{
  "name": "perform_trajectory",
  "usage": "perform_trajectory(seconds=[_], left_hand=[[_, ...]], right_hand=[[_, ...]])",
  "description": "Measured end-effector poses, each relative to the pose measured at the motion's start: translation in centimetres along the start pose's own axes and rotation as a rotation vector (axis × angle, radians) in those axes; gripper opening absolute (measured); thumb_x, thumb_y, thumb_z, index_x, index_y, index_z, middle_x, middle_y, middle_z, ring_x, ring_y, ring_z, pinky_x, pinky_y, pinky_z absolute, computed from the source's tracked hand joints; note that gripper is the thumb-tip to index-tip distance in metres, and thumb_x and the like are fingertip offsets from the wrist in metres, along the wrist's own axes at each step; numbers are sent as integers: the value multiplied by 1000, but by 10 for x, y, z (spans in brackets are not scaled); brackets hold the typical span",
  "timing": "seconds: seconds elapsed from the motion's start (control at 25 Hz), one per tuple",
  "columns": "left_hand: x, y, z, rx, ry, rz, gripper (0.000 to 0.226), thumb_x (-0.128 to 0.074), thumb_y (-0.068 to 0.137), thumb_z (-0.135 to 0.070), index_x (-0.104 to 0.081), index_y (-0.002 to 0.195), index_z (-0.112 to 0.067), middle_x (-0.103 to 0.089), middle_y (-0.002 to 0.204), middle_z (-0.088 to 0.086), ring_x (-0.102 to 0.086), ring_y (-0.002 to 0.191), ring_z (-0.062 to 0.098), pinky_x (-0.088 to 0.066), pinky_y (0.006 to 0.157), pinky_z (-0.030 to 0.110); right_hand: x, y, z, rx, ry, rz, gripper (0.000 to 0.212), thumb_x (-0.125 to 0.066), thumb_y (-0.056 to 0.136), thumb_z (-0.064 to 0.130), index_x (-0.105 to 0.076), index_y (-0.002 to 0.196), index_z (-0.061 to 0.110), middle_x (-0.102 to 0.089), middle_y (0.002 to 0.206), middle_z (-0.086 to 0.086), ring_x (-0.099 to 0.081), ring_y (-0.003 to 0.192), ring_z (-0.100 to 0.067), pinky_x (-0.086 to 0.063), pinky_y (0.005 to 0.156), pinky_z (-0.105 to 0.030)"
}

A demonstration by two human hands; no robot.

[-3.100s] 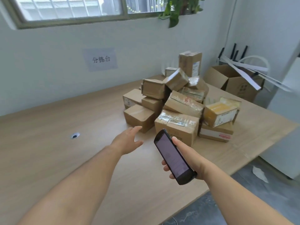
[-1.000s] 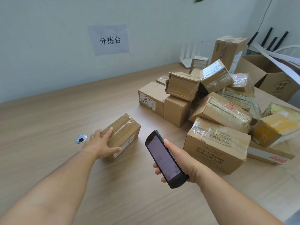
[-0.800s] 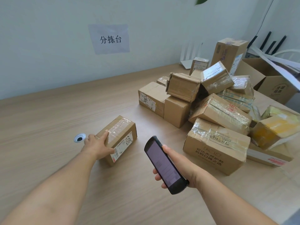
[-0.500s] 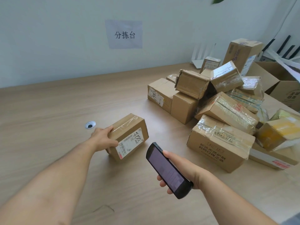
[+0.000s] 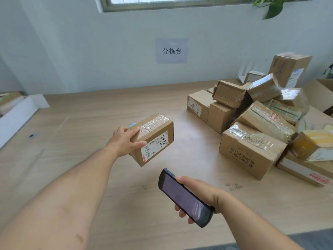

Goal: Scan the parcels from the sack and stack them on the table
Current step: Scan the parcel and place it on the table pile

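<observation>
Left hand point(image 5: 124, 139) grips parcel point(image 5: 153, 139); right hand point(image 5: 200, 193) holds scanner point(image 5: 183, 197).

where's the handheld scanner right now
Head view, low centre: the handheld scanner is in the right hand, just below the labelled parcel the left hand grips.

The left hand point(image 5: 126, 139), empty three seconds ago, now grips a box point(image 5: 153, 134) drawn out of the pile point(image 5: 252, 123) at right. It has turned the box's label point(image 5: 155, 146) toward the camera, and the box is now tilted at frame centre.
</observation>
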State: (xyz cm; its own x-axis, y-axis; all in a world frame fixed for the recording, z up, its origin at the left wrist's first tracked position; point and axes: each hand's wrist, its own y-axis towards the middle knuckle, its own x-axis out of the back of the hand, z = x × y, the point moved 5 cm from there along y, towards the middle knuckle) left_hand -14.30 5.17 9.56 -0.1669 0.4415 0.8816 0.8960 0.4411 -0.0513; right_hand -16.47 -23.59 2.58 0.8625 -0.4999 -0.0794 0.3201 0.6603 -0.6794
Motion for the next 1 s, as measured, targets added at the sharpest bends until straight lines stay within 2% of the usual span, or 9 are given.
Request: perform_trajectory(seconds=[0.16,0.32,0.72,0.88,1.0], left_hand=[[11,-39,1,21,0,-35,77,-68,79,-56,-36,146,-34,-28,144,6,-19,140,23,-22,116,40],[21,-69,11,65,-9,-42,79,-70,77,-56,-36,146,-35,-28,143,4,-21,138,21,-26,115,41],[43,-133,41,175,10,-122,80,-69,78,-56,-34,147,-34,-29,141,4,-20,138,21,-25,115,41],[54,-158,66,246,26,-149,83,-68,77,-58,-32,148,-34,-29,138,2,-22,137,20,-28,114,43],[70,-186,96,324,31,-186,84,-68,77,-58,-31,148,-35,-28,140,2,-22,137,19,-29,113,40]], right_hand=[[-22,-16,-6,0,-66,57,76,-46,79,66,-57,121,3,-65,92,-14,-66,76,-26,-55,68,-38],[-42,-25,-9,-21,-115,135,72,-46,75,67,-58,112,7,-65,87,-11,-65,74,-24,-54,66,-38],[-79,-27,-10,0,-246,247,73,-42,82,70,-55,114,7,-64,95,-12,-65,77,-23,-55,66,-36],[-95,-23,5,68,-189,204,67,-38,96,66,-57,118,5,-65,97,-15,-65,76,-25,-55,63,-36],[-117,-16,24,121,-172,136,66,-37,99,62,-56,123,4,-66,92,-14,-66,70,-23,-55,58,-33]])
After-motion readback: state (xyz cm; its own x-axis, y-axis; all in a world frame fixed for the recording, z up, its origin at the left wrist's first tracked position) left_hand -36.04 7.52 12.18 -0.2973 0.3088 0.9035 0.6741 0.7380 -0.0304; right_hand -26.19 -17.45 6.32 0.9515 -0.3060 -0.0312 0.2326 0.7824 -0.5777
